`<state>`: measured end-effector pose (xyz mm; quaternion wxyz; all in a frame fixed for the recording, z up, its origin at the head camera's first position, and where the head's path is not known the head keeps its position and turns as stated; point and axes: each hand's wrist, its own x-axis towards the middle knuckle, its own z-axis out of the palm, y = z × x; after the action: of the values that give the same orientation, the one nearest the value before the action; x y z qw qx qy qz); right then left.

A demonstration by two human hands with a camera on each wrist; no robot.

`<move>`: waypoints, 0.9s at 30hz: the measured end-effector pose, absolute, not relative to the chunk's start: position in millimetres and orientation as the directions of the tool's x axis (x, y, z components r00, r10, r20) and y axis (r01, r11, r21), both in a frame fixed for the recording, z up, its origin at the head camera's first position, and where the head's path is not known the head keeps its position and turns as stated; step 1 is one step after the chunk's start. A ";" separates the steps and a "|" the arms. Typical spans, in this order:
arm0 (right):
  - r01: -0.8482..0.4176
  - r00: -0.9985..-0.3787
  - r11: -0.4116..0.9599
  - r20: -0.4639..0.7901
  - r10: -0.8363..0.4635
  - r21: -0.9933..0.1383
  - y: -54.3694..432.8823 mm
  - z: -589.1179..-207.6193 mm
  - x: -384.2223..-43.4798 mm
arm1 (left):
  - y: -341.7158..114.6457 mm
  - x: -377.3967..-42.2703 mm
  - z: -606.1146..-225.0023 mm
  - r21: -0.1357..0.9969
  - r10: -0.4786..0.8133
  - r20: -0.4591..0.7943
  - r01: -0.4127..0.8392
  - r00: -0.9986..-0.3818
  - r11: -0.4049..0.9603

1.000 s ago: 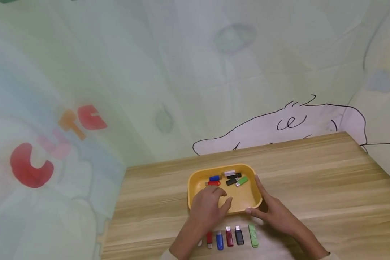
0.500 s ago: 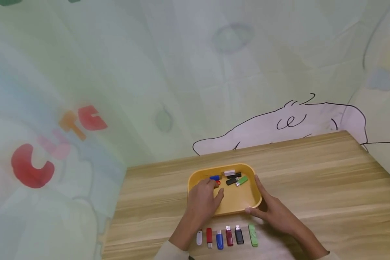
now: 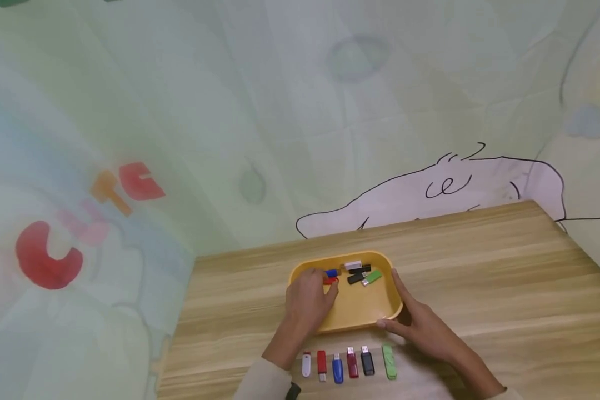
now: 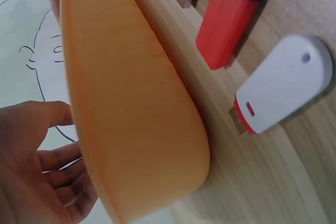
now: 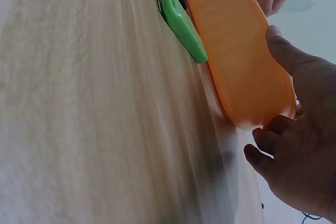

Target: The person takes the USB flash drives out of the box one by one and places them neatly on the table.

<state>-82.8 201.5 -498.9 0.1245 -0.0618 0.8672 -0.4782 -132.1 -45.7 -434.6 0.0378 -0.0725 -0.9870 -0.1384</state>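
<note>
My left hand reaches over the near left rim of a yellow plastic tray, fingers bent down inside. Its thumb tip is right at a red USB stick, which the fingers partly cover; I cannot tell whether they pinch it. In the left wrist view the tray wall hides those fingertips. My right hand grips the tray's near right corner. In the right wrist view its thumb lies on the rim and its fingers curl at the tray's end. Beside the red stick lies a blue USB stick.
Inside the tray, farther right, are a white stick, black sticks and a green stick. A row of several USB sticks lies before it on the wooden table, from white to green. A printed curtain hangs behind.
My left hand has moved left and farther into the tray, down to the red USB stick, uncovering the white stick in the front row. The right hand has stayed on the tray.
</note>
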 end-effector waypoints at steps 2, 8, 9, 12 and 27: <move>0.013 -0.962 0.528 -0.155 -0.225 -0.849 201.2 -499.7 -82.7 | -46.3 -134.9 -436.1 0.259 0.131 0.099 0.153 -0.986 0.954; 0.006 -0.961 0.529 -0.150 -0.231 -0.849 200.9 -502.0 -82.8 | -47.6 -143.0 -440.5 0.256 0.092 0.068 0.107 -0.993 0.961; 0.006 -0.962 0.530 -0.150 -0.230 -0.848 200.8 -502.0 -83.0 | -47.5 -144.8 -441.0 0.253 0.084 0.064 0.098 -0.994 0.962; 0.001 -0.963 0.530 -0.145 -0.229 -0.848 200.6 -501.4 -83.4 | -46.8 -149.9 -442.2 0.239 0.063 0.045 0.072 -0.997 0.968; -0.006 -0.965 0.524 -0.133 -0.227 -0.852 202.8 -503.1 -84.9 | -38.4 -167.9 -451.8 0.237 0.032 -0.088 0.011 -0.996 0.972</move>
<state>-84.9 202.8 -503.1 0.1143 -0.0676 0.8653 -0.4833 -167.9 -38.4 -451.8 -0.0457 -0.0109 -0.9918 -0.1188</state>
